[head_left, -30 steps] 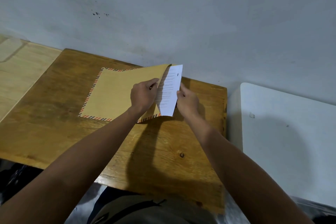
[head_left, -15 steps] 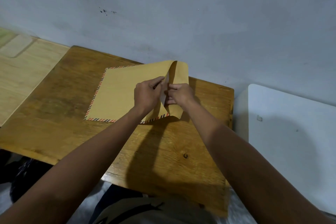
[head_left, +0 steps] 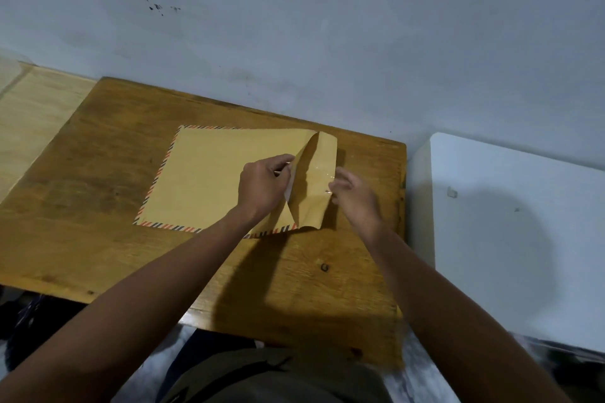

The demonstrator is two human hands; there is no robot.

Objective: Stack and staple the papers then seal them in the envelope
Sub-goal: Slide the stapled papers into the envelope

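Note:
A brown envelope (head_left: 212, 180) with a red-and-black striped border lies flat on the wooden table (head_left: 98, 206). Its mouth faces right and its flap (head_left: 319, 173) stands raised, with a glossy strip along the edge. Only a white sliver of the papers (head_left: 288, 195) shows inside the mouth. My left hand (head_left: 262, 186) pinches the upper edge of the mouth and holds it lifted. My right hand (head_left: 355, 198) is just right of the flap, blurred, with its fingertips at the flap's edge. I cannot tell whether it grips the flap.
A white table (head_left: 507, 222) stands against the wooden table's right side. A paler wooden surface (head_left: 29, 114) adjoins on the left. The grey wall (head_left: 327, 26) runs directly behind. My lap is below the table's front edge.
The papers, half out one second ago, have slid almost fully into the envelope. My right hand has pulled back out to the right of the flap. My left hand keeps its hold.

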